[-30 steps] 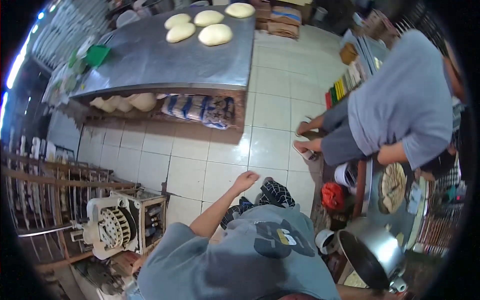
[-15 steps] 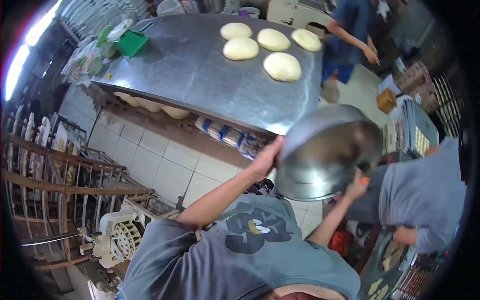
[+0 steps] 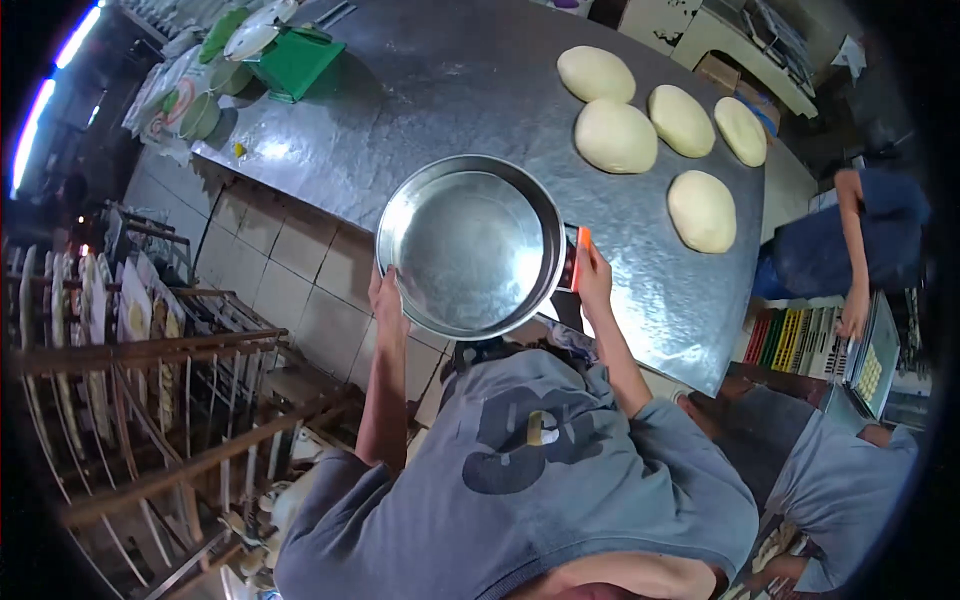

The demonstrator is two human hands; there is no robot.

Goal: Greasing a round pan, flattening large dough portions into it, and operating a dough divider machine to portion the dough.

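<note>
A large round steel pan is held level in front of my body at the near edge of the steel table. My left hand grips its left side. My right hand is closed at its right side, where an orange-and-dark object also shows; I cannot make out what it is. The pan's inside is shiny. Several rounds of pale dough lie at the table's right half. At its far left stands a green weighing scale with small bowls beside it.
Wooden-railed racks with trays are at the left, beside tiled floor. At the right, a person in dark blue reaches toward stacked trays; another in grey stands nearer. A pale appliance is behind the table.
I have turned toward the table. The pan came up from the right into both hands and now lies level, raised in front of me. The co-worker in dark blue moved nearer the stacked trays.
</note>
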